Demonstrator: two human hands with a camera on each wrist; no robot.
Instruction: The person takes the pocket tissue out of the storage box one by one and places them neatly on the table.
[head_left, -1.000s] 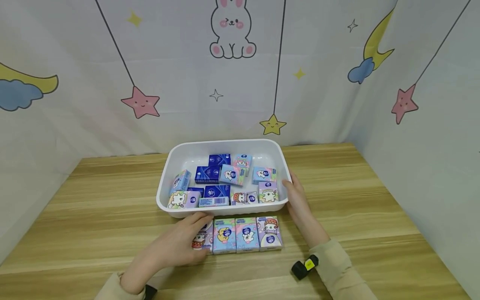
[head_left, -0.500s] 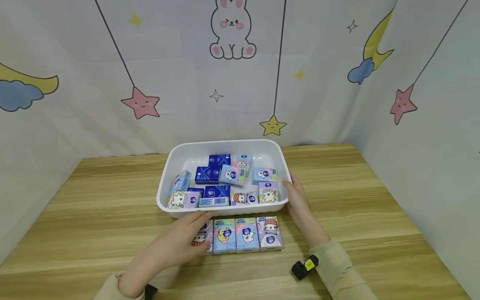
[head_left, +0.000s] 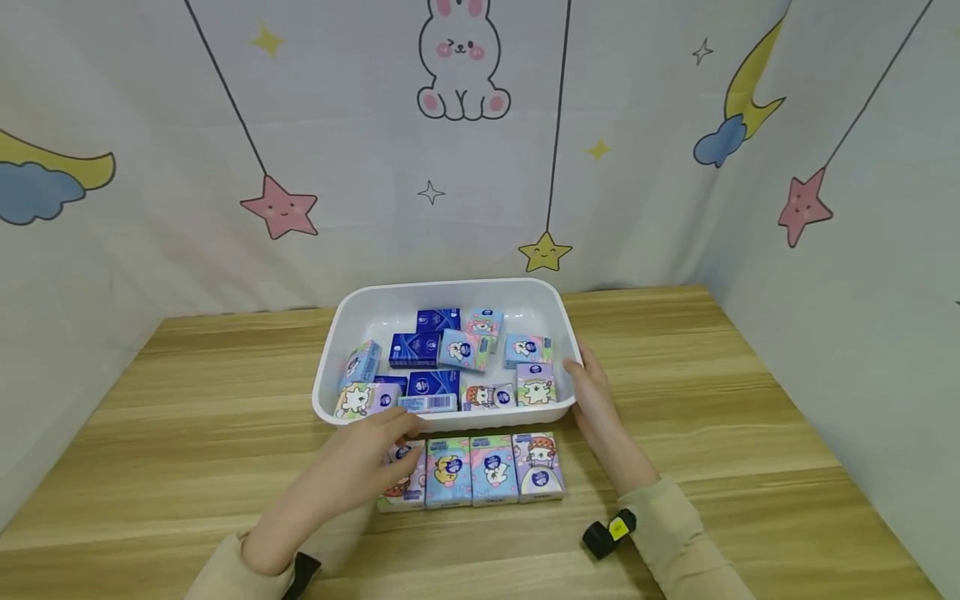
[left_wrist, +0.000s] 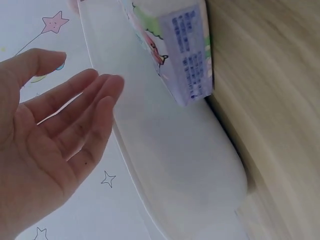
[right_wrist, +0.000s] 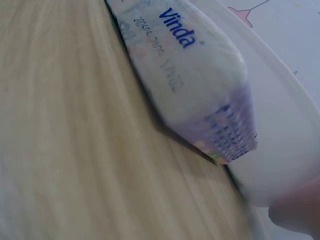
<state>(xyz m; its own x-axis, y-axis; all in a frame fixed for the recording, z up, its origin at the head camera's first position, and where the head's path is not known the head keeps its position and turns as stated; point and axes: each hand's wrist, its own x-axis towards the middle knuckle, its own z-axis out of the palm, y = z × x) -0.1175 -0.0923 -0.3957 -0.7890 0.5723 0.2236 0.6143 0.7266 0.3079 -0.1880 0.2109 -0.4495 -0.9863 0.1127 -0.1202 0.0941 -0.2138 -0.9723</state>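
Note:
Four-sided tissue packs with cartoon prints stand side by side in a row before a white plastic basin [head_left: 442, 422]. My left hand [head_left: 360, 462] hovers over the leftmost tissue pack [head_left: 406, 486], fingers loosely bent and nothing in them; the left wrist view shows its palm [left_wrist: 45, 145] apart from the pack [left_wrist: 187, 55]. At the basin's right end my right hand [head_left: 597, 400] holds the wall, thumb at the rim and fingers outside. Its thumb [right_wrist: 297, 212] shows at the corner of the right wrist view, beyond a tissue pack [right_wrist: 200, 80] marked Vinda.
Inside the basin lie several more packs, some dark blue [head_left: 414, 350], others pastel [head_left: 463, 349]. The wooden table [head_left: 697, 400] meets a printed cloth backdrop [head_left: 360, 167] behind. A black strap piece with a yellow label [head_left: 618, 528] sits by the right sleeve.
My left hand has lifted off the leftmost tissue pack and drawn slightly up and left, showing more of it. The right hand stays at the basin's wall.

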